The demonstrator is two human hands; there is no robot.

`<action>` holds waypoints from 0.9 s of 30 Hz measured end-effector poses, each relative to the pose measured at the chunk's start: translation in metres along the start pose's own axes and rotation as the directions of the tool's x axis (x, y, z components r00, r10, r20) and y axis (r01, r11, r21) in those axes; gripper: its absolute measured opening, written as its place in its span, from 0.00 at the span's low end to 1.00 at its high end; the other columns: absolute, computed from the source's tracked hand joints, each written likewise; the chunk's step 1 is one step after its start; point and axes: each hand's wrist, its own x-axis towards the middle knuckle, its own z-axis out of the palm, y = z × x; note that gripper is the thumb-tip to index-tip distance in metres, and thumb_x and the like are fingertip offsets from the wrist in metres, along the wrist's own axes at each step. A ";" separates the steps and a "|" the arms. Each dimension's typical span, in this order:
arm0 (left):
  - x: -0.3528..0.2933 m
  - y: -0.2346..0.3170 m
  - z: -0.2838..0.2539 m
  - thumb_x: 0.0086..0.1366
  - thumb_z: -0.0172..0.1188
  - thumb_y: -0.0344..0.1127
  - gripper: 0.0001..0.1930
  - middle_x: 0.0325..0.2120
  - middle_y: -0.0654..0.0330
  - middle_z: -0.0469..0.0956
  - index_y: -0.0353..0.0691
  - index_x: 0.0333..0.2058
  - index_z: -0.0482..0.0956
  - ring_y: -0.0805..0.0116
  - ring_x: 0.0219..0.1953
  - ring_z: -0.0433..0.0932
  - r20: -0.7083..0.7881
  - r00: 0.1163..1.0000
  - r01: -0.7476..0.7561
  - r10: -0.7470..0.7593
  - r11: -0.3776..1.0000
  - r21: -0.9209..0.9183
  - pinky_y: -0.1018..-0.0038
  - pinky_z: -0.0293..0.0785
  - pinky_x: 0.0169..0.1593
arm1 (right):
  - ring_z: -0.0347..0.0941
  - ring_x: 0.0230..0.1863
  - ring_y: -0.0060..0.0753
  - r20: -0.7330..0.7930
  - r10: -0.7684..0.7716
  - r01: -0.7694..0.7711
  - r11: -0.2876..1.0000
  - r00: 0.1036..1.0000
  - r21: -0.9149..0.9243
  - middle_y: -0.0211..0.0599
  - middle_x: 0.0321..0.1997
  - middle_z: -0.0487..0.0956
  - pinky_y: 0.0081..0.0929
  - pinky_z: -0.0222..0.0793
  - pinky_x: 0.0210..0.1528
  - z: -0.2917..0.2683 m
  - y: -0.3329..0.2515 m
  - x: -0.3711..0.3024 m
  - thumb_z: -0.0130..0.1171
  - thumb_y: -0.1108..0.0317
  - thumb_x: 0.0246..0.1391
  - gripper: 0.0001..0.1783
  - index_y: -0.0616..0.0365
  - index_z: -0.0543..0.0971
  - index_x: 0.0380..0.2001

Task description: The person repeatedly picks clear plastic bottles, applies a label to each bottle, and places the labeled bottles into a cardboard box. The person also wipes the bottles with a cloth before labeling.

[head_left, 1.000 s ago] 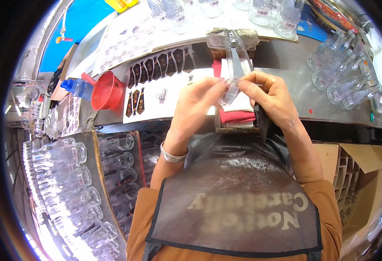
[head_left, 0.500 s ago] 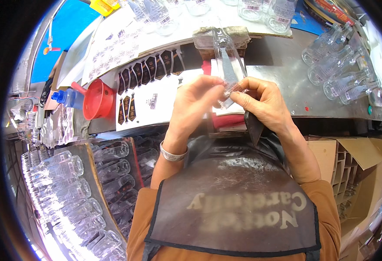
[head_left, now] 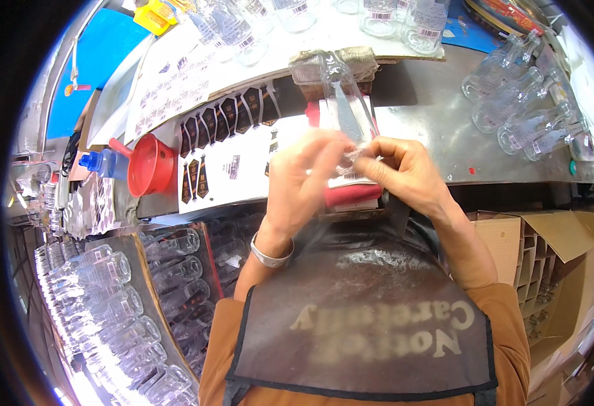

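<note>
- A metal workbench [head_left: 439, 84] spans the upper frame; tie-shaped black labels [head_left: 226, 116] sit spaced at upper left, presumably to stay separate.
- At centre, a clear glass bottle [head_left: 343, 101] lies with its neck over a cloth pad [head_left: 305, 70], likely for cushioning.
- The right hand [head_left: 408, 172] grips its lower end, seemingly steadying it; the left hand [head_left: 302, 174] blurs there, its grip unclear.

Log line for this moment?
clear bottle: neck over cloth | left hand: near base, blurred | right hand: near base
</note>
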 end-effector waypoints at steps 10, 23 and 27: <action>0.019 -0.013 0.002 0.64 0.62 0.29 0.05 0.42 0.55 0.82 0.34 0.36 0.83 0.67 0.40 0.80 -0.094 0.979 -0.161 0.183 0.966 0.204 0.74 0.76 0.42 | 0.64 0.26 0.07 0.009 0.074 -0.071 0.981 0.997 -0.181 0.19 0.24 0.74 0.15 0.59 0.27 -0.004 -0.004 -0.009 0.63 0.70 0.58 0.07 0.63 0.79 0.32; 0.073 -0.056 0.009 0.54 0.70 0.31 0.18 0.60 0.53 0.68 0.39 0.45 0.79 0.63 0.56 0.72 -0.301 0.921 -0.141 0.246 0.933 0.330 0.71 0.72 0.52 | 0.66 0.24 0.13 -0.131 0.047 -0.092 0.928 0.990 -0.361 0.26 0.29 0.78 0.19 0.62 0.26 -0.040 0.010 0.026 0.66 0.59 0.58 0.17 0.65 0.79 0.34; 0.060 -0.062 0.005 0.67 0.59 0.30 0.14 0.57 0.53 0.72 0.34 0.50 0.77 0.70 0.50 0.76 -0.408 0.912 -0.095 0.030 0.985 -0.141 0.75 0.72 0.54 | 0.77 0.28 0.25 -0.179 0.027 -0.065 0.976 0.983 -0.209 0.45 0.36 0.84 0.26 0.71 0.35 -0.039 0.027 0.036 0.61 0.51 0.59 0.27 0.65 0.78 0.50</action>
